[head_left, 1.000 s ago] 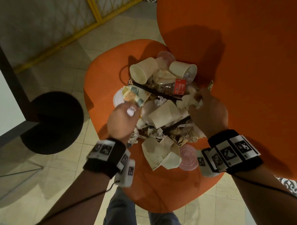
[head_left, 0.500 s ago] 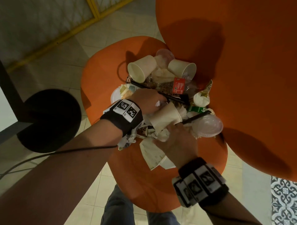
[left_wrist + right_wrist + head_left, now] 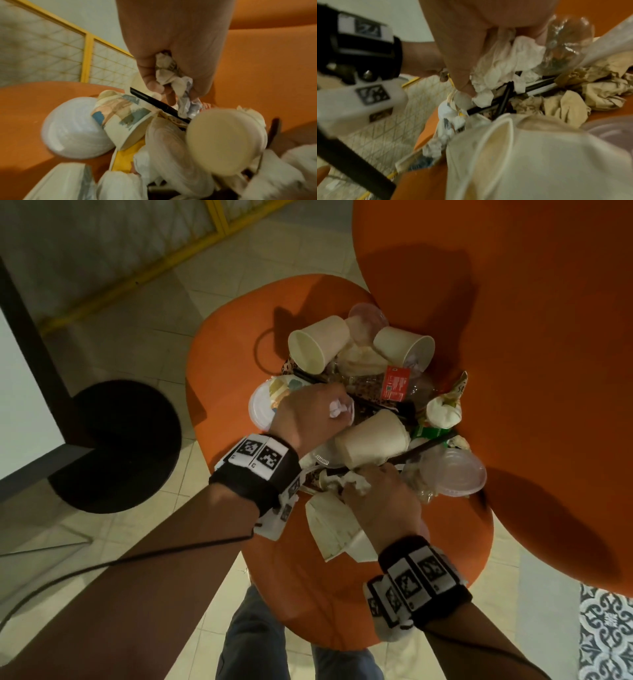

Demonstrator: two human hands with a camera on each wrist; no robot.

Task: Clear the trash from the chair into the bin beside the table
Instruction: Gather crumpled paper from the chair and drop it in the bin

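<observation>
A heap of trash lies on the orange chair seat (image 3: 233, 354): paper cups (image 3: 317, 344), clear lids (image 3: 452, 470), a crushed bottle with a red label (image 3: 394, 383), black straws and wads of paper. My left hand (image 3: 318, 412) is over the heap's left side and grips a crumpled white paper ball (image 3: 340, 407) (image 3: 173, 77). My right hand (image 3: 376, 494) is at the heap's near edge, its fingers closed on a crumpled white napkin (image 3: 356, 482) (image 3: 503, 65). A tipped beige cup (image 3: 373, 440) lies between the two hands.
The chair's tall orange back (image 3: 513, 337) rises on the right. A round black table base (image 3: 113, 446) and its dark post stand on the tiled floor to the left. A yellow-framed screen (image 3: 137, 241) runs along the far wall. My legs (image 3: 260, 645) are below the seat's front.
Over the last second my left hand has moved right onto the heap with its paper ball. My right hand left the heap's far right side and came to the near edge, taking hold of the napkin.
</observation>
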